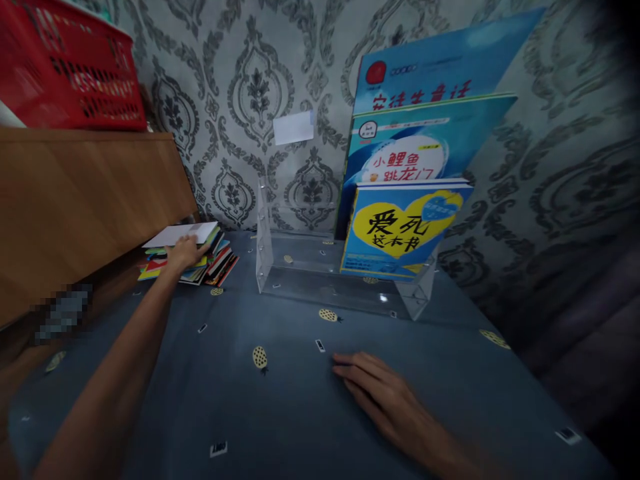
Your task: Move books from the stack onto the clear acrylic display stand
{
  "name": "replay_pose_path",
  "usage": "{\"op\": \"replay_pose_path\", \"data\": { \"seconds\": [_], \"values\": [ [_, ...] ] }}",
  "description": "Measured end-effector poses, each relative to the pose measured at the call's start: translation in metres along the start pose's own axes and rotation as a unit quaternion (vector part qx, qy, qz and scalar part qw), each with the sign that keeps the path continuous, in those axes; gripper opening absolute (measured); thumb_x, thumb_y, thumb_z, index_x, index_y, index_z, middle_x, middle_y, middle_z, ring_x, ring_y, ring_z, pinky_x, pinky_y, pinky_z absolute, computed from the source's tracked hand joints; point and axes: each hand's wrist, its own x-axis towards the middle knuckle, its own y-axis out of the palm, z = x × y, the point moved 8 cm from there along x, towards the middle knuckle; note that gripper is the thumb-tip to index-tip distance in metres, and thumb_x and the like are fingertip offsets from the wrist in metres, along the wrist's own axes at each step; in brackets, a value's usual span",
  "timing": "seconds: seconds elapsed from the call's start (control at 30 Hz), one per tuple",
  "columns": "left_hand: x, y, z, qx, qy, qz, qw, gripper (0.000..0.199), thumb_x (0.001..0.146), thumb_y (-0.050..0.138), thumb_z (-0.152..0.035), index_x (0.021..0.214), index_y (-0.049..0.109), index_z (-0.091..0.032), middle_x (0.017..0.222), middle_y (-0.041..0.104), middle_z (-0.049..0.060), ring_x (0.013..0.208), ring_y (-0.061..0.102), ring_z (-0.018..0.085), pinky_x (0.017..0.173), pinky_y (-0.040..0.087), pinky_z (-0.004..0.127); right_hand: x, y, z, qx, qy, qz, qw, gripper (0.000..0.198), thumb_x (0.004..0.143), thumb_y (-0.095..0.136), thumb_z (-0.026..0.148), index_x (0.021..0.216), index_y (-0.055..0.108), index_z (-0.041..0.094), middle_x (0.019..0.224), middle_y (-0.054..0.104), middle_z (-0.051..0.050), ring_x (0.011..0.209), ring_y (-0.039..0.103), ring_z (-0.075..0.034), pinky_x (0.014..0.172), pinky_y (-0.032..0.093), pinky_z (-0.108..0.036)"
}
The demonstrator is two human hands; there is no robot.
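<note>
My left hand [184, 255] reaches to a pile of books [213, 263] on the left side of the table. Its fingers bend over the near edge of the white top book [175, 235], with the thumb along the side; the underside of the grip is hidden. My right hand [383, 393] rests on the dark tablecloth, fingers stretched out and holding nothing. Beyond it stands a clear acrylic book rack [265, 240]. In its right part stand a blue book with a yellow heart [400, 230], a teal book [475, 127] and a taller blue book [450, 60], one behind another.
A wooden cabinet [90, 207] borders the table on the left, with a red plastic basket [85, 73] on top. Patterned wallpaper [257, 87] covers the wall behind the rack, and a white paper label [294, 128] shows above it. The blue-grey tablecloth [280, 413] bears pineapple prints.
</note>
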Motion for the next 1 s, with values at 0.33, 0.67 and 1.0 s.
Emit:
{"op": "replay_pose_path", "data": {
  "seconds": [0.33, 0.67, 1.0],
  "values": [
    [-0.027, -0.021, -0.009, 0.068, 0.049, -0.017, 0.996, 0.044, 0.098, 0.032, -0.030, 0.126, 0.061, -0.015, 0.126, 0.067, 0.021, 0.116, 0.062, 0.036, 0.096, 0.044, 0.050, 0.002, -0.002, 0.003, 0.036, -0.001, -0.001, 0.999, 0.026, 0.101, 0.046, 0.018, 0.114, 0.068, 0.022, 0.115, 0.073, -0.010, 0.103, 0.071, -0.021, 0.088, 0.062, -0.036],
    [-0.100, -0.019, -0.034, 0.120, 0.108, -0.033, 0.986, 0.045, 0.094, 0.029, -0.014, 0.126, 0.061, -0.010, 0.119, 0.067, 0.024, 0.111, 0.064, 0.038, 0.095, 0.041, 0.053, 0.001, -0.001, 0.002, 0.040, 0.003, -0.011, 0.999, 0.026, 0.101, 0.047, 0.018, 0.111, 0.070, 0.021, 0.115, 0.073, -0.010, 0.102, 0.072, -0.021, 0.090, 0.062, -0.038],
    [-0.190, 0.008, -0.063, 0.159, 0.171, -0.010, 0.972, 0.044, 0.092, 0.035, -0.008, 0.126, 0.062, -0.015, 0.117, 0.070, 0.019, 0.105, 0.067, 0.034, 0.095, 0.044, 0.048, 0.001, -0.001, 0.003, 0.037, -0.004, -0.006, 0.999, 0.027, 0.101, 0.046, 0.019, 0.115, 0.070, 0.022, 0.119, 0.072, -0.010, 0.107, 0.070, -0.022, 0.092, 0.061, -0.040]
  ]
}}
